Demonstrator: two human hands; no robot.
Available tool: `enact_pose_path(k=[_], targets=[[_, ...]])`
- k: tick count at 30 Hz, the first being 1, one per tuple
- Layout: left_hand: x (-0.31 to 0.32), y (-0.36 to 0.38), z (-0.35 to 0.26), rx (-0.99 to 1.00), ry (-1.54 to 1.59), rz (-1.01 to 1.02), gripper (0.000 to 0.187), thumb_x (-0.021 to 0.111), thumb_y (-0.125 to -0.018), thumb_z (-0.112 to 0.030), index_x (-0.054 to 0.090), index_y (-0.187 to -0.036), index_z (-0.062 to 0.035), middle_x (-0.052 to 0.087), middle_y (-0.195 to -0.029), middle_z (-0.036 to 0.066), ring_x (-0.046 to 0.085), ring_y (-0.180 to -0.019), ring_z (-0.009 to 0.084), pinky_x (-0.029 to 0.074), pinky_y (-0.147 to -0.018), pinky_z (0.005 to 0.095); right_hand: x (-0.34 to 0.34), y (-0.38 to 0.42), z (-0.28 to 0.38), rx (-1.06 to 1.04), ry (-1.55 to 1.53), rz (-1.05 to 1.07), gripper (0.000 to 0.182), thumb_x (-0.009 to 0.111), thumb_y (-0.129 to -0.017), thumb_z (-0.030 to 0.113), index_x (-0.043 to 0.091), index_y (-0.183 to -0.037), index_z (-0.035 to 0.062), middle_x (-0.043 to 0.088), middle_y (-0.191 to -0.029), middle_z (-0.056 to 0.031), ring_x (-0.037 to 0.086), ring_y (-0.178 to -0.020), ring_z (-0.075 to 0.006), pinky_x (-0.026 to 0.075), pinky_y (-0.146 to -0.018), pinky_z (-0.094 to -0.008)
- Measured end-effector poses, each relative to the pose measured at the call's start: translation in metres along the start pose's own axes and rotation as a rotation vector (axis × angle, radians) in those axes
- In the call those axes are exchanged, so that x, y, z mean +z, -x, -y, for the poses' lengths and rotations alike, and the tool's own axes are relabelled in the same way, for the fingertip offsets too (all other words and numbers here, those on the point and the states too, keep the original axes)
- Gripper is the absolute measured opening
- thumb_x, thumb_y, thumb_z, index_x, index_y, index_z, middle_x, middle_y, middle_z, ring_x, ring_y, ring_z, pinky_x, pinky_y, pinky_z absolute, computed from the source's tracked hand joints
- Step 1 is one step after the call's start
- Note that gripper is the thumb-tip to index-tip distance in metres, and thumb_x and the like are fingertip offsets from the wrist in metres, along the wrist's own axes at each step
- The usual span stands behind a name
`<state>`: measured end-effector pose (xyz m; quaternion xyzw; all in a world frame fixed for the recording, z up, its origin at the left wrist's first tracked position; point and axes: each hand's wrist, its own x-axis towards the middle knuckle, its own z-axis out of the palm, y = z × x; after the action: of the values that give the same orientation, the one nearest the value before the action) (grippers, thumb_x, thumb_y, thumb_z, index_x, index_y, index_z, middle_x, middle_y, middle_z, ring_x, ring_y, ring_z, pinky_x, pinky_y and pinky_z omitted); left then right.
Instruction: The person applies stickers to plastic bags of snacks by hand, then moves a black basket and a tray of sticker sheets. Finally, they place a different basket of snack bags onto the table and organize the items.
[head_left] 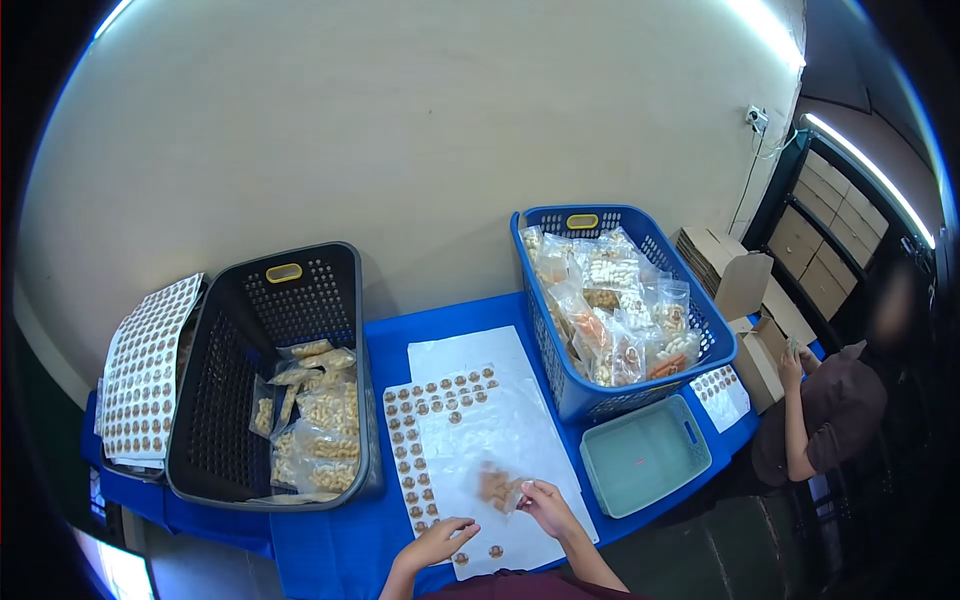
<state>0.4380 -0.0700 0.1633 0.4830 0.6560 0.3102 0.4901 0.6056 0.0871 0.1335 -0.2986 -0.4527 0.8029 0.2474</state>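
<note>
My right hand (547,508) pinches the edge of a small clear snack bag (493,486) with brown pieces inside, somewhat blurred, above the white sheets. Lower left of the bag, my left hand (440,543) hovers with thumb and fingers apart; I see nothing held in it. Beneath both hands lie a white backing sheet (520,430), largely bare, and a sticker sheet (402,410) with round brown stickers along its left and top edges. Two loose-looking round stickers (496,551) show close to my left hand.
A dark basket (355,400) with snack bags stands left, beside stacked sticker sheets (150,370). Another, blue basket (560,385), full of snack bags, stands back right. Before it sits a green tub (597,470). A co-worker (830,410) is at right by cardboard boxes (755,365).
</note>
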Motion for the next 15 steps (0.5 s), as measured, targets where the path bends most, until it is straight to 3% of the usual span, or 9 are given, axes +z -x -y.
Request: enact_pose_path(k=[2,3,6,9,11,13,15], targets=[[0.005,-0.013,0.012,-0.048,0.133,0.083,0.045,0.041,-0.090,-0.037,0.050,-0.112,0.0020,0.055,-0.106,0.015,0.052,-0.100,0.0222,0.041,-0.084,0.0322,0.007,0.007,0.016,0.164,-0.275,0.011,0.019,0.049,-0.087,0.014,0.054,-0.073,0.0021,0.056,-0.078,-0.0026,0.054,-0.076,-0.0125,0.043,-0.076,-0.0288],[0.018,-0.028,0.050,-0.116,0.437,0.069,0.045,0.039,-0.091,-0.036,0.044,-0.118,-0.0005,0.054,-0.108,0.013,0.052,-0.095,0.0189,0.044,-0.078,0.0304,0.012,0.011,0.027,0.190,-0.278,0.066,0.016,0.048,-0.087,0.013,0.056,-0.082,-0.0003,0.059,-0.085,-0.0052,0.056,-0.083,-0.0159,0.043,-0.080,-0.0322],[0.003,-0.009,-0.045,-0.079,0.547,-0.329,0.044,0.041,-0.091,-0.031,0.037,-0.123,-0.0005,0.052,-0.109,0.011,0.053,-0.094,0.0159,0.045,-0.076,0.0274,0.023,0.011,0.030,0.284,-0.147,0.123,0.016,0.051,-0.086,0.016,0.058,-0.081,0.0026,0.058,-0.081,-0.0031,0.054,-0.075,-0.0121,0.044,-0.074,-0.0292],[-0.009,-0.006,-0.046,0.167,0.507,-0.366,0.051,0.051,-0.086,-0.023,0.032,-0.126,0.0014,0.053,-0.108,0.011,0.054,-0.097,0.0157,0.045,-0.080,0.0267,0.014,0.006,0.000,0.412,-0.063,0.541,0.022,0.051,-0.086,0.018,0.059,-0.091,-0.0011,0.061,-0.093,-0.0085,0.056,-0.083,-0.0136,0.044,-0.077,-0.0290],[-0.025,0.004,-0.056,0.231,0.406,-0.360,0.052,0.053,-0.084,-0.017,0.031,-0.128,0.0010,0.051,-0.112,0.013,0.054,-0.097,0.0184,0.046,-0.082,0.0290,0.023,0.001,-0.001,0.484,0.013,0.657,0.024,0.051,-0.087,0.022,0.058,-0.092,-0.0014,0.060,-0.098,-0.0098,0.056,-0.087,-0.0143,0.043,-0.079,-0.0292],[-0.045,0.030,-0.067,0.404,0.508,-0.547,0.050,0.052,-0.084,-0.011,0.033,-0.128,0.0012,0.051,-0.113,0.015,0.054,-0.096,0.0189,0.043,-0.084,0.0303,0.032,-0.019,-0.004,0.478,0.231,0.860,0.024,0.052,-0.086,0.025,0.058,-0.091,0.0030,0.060,-0.100,-0.0071,0.055,-0.086,-0.0130,0.042,-0.078,-0.0269],[-0.066,0.058,-0.082,0.536,0.706,-0.801,0.046,0.051,-0.083,-0.010,0.036,-0.125,0.0013,0.050,-0.114,0.014,0.053,-0.097,0.0205,0.042,-0.086,0.0325,0.024,-0.054,-0.023,0.480,0.438,0.835,0.024,0.054,-0.084,0.026,0.059,-0.096,0.0053,0.060,-0.098,-0.0042,0.056,-0.083,-0.0119,0.043,-0.075,-0.0274]])
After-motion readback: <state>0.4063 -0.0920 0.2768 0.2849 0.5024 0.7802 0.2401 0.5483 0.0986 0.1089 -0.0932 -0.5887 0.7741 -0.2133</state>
